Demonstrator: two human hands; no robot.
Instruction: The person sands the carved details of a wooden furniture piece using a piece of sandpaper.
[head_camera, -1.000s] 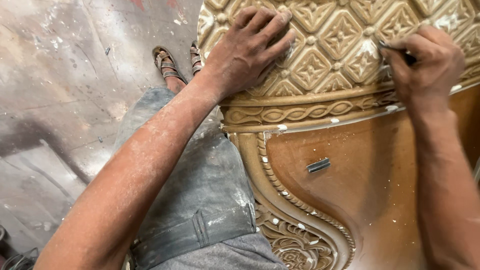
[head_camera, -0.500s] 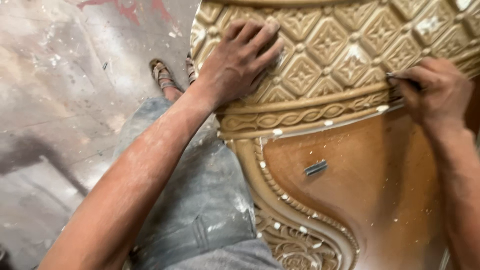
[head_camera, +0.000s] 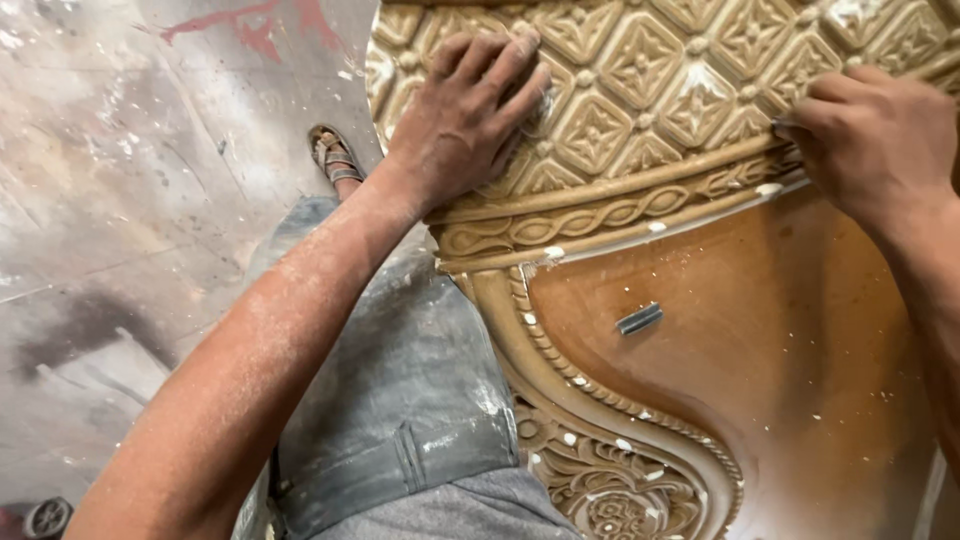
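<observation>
The large carved wooden panel in tan and brown (head_camera: 720, 330) lies flat, its long axis running away from the person. The left hand (head_camera: 465, 115) presses spread on its diamond-pattern relief. The right hand (head_camera: 880, 140) is closed around a thin dark tool (head_camera: 782, 128) — tip pointing left — at the rope-carved border. A small grey metal blade (head_camera: 640, 318) lies loose on the smooth brown field, between white filler spots.

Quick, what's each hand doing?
Left hand: open, flat on the carved panel.
Right hand: closed around a thin dark tool.
</observation>
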